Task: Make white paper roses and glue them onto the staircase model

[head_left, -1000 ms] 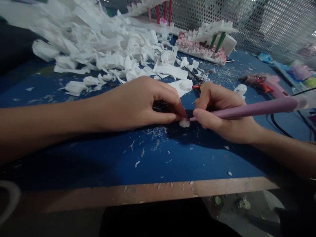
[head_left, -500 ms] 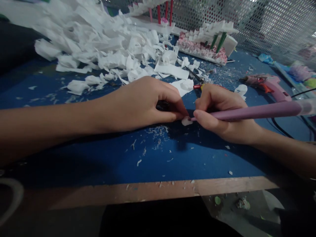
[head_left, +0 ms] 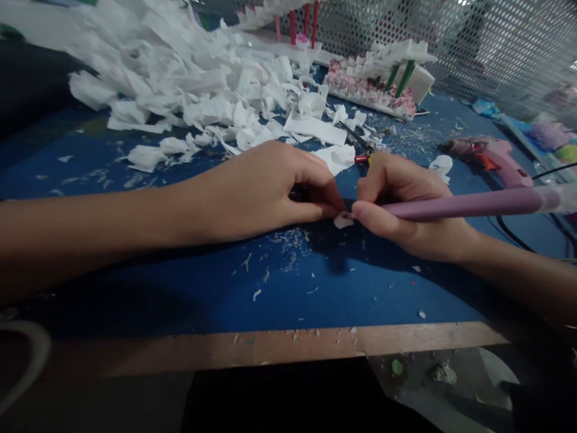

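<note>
My left hand rests on the blue tabletop, thumb and forefinger pinched on a small white scrap of paper. Between the fingers of my right hand is a pink-purple pen, held nearly level with its thick end pointing right. Its thin tip touches the scrap right beside my left fingertips. Just behind my right hand lies a red-ended tool, mostly covered by the fingers.
A big heap of torn white paper covers the back left. Behind my right hand stands a small paper model with green posts. A pink glue gun lies at right with a black cable. The wooden table edge runs in front.
Both hands keep nearly the same pose, the pen tip still at the white scrap. The view has shifted slightly.
</note>
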Tool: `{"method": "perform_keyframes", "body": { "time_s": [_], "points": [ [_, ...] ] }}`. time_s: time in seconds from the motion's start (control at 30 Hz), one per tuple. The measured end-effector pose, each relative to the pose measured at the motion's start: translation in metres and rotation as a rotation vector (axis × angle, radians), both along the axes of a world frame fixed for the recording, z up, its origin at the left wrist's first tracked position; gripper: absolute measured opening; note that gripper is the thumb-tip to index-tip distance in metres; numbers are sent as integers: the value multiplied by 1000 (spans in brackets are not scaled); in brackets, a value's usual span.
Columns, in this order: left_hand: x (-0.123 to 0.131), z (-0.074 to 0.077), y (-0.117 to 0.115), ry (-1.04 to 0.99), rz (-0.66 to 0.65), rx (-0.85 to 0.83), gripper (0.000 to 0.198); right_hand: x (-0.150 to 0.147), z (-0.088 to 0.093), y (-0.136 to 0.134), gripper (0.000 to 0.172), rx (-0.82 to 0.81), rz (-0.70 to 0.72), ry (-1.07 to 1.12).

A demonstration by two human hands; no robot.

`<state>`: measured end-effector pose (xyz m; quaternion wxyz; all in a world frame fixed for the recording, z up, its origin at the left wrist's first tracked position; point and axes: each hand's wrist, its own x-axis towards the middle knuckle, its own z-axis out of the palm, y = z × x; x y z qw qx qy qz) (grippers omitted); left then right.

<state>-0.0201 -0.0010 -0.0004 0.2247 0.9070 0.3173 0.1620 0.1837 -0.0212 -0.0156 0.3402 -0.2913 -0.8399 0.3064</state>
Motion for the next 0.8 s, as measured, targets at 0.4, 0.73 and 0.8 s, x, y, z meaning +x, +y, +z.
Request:
{"method": "perform_keyframes", "body": {
  "time_s": [0.4, 0.73, 0.8],
  "points": [
    [-1, 2, -2, -13, 5, -14, 16, 2, 1, 1, 23, -4, 75, 19],
    [0, -3, 3, -11, 6, 28, 25, 0, 3, 0, 20, 70, 81, -17],
    [0, -4, 3, -9, 17, 29, 29, 0, 4, 0, 20, 82, 104, -26]
  ]
}}
